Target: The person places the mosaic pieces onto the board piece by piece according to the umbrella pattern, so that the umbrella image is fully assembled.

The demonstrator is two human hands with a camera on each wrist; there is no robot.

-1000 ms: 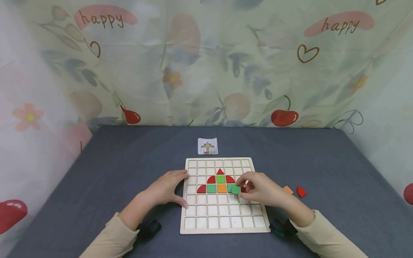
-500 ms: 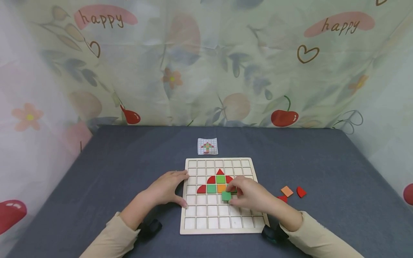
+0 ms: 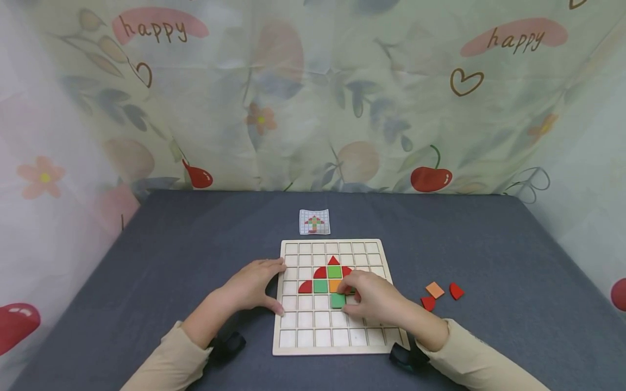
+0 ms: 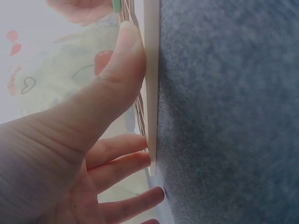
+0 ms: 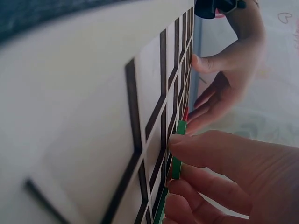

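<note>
My right hand [image 3: 373, 296] pinches a green square tile [image 3: 337, 301] between thumb and fingers over the wooden grid board [image 3: 337, 351], right below an orange square [image 3: 335, 285]. In the right wrist view the green tile [image 5: 178, 149] stands edge-on, close against the grid. Straight fingers and thumb of my left hand [image 3: 253, 284] touch the board's left edge; the left wrist view shows the thumb [image 4: 126, 56] along that side. Red, green and orange pieces form a pointed shape on the board, topped by a red triangle [image 3: 333, 260]. The right hand hides part of the shape's right side.
Behind the board lies a small card [image 3: 315, 214] printed with a coloured pattern on a grid. To the right on the dark cloth are a loose orange square [image 3: 434, 290] and two red curved pieces, one nearer [image 3: 427, 303] and one farther right [image 3: 457, 291].
My right hand has moved left and slightly toward me with the green tile, from over the shape's right side to the cell below the orange square. The left hand has stayed put.
</note>
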